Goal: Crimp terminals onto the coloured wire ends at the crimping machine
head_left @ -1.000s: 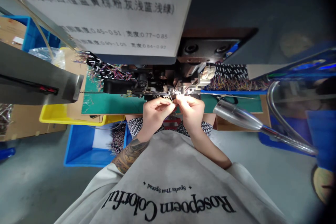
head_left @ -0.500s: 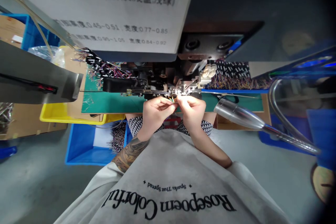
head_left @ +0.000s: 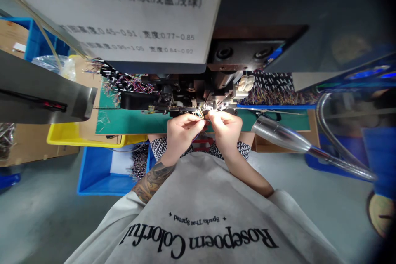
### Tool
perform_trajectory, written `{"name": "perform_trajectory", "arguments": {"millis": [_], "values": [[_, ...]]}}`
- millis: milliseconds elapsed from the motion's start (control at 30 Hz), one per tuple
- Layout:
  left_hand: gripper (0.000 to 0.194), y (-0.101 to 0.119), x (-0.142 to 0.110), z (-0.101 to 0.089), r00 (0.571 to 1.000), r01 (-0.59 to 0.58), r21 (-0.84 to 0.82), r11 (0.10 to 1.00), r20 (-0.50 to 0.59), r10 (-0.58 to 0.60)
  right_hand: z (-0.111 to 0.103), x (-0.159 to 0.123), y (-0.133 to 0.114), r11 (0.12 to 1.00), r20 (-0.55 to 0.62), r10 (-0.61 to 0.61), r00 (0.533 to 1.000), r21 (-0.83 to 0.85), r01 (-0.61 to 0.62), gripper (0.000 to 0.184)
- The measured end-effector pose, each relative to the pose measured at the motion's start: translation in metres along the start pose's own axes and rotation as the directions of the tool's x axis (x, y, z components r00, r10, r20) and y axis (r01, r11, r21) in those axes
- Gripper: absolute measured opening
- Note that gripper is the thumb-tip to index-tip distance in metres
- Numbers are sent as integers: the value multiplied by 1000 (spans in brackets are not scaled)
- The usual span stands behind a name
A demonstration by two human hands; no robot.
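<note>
At the left hand (head_left: 182, 131), wires (head_left: 200, 114) now poke higher.

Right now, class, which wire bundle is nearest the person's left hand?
The small multicoloured bundle pinched in the left hand; the other bundles lie in separate heaps, away from it.

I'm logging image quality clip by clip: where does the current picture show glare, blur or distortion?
Head view: glare washes out the metal machine parts just beyond the right hand; head view: the large printed label looks soft, its characters smeared; head view: things look stretched toward the edges, and the right-hand corners fall dark.
</note>
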State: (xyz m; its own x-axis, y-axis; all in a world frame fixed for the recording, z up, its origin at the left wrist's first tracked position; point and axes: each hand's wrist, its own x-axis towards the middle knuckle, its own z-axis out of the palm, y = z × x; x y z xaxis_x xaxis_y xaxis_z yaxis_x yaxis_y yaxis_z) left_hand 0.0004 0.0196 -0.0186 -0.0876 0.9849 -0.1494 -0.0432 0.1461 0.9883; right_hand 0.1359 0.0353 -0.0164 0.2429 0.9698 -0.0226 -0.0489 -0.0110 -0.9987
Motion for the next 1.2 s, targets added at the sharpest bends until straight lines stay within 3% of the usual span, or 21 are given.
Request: {"name": "perform_trajectory", "arguments": {"millis": [100, 267, 433, 633, 1000, 1200], "values": [[14, 2, 0, 0, 1000, 1, 9, 1000, -4, -1, -2, -2, 0, 1000, 37, -1, 999, 10, 1, 40], [12, 4, 1, 0, 1000, -10, 34, 999, 6, 9, -5, -6, 5, 998, 117, 43, 992, -47, -37, 23], [13, 3, 1, 2, 999, 0, 4, 1000, 40, 0, -4, -5, 3, 999, 37, 11, 999, -41, -9, 23], [17, 1, 2, 2, 999, -54, 18, 998, 4, 54, -3, -1, -1, 1000, 87, 24, 996, 10, -25, 44], [16, 1, 2, 1, 1000, -17, 42, 999, 7, 17, -4, -4, 3, 998, 98, 57, 994, -19, -56, 30], [17, 1, 1, 1, 999, -25, 24, 999, 36, 24, -3, -6, 2, 999, 17, 46, 999, -16, -46, 27]]}}
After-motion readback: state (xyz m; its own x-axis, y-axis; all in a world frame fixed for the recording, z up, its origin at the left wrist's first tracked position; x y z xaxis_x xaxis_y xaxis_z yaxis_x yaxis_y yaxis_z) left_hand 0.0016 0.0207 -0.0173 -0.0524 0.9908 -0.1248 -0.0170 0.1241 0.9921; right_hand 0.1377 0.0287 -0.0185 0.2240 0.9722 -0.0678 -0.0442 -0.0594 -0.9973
